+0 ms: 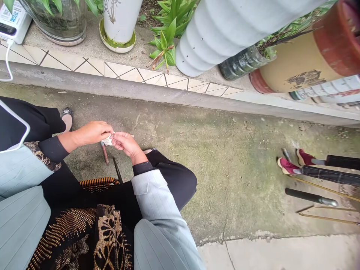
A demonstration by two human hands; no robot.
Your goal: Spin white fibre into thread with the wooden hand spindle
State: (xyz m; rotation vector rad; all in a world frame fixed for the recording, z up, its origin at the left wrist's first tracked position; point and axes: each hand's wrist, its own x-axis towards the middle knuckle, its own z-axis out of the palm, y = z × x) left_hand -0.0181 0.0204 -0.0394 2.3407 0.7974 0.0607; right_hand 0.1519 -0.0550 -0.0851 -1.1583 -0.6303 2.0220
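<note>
A small white piece [107,141], perhaps paper or tissue, lies between my two hands above the ground. My left hand [91,134] reaches in from the left, its fingers closed in a pinch at the upper edge of the white piece. Closed on the piece's right side is my right hand [126,143], thumb and fingers pressed together. The fingertips touch or nearly touch, and partly cover the piece. Just below my hands a short reddish-brown rod [105,153] shows; whether it is held cannot be told.
A tiled ledge [123,73] with potted plants runs along the far side. On it stands a white device [17,22] with a white cable [8,62]. At right, another person's red shoes [287,165] rest near chair legs. A woven orange-black seat [98,182] is beneath me.
</note>
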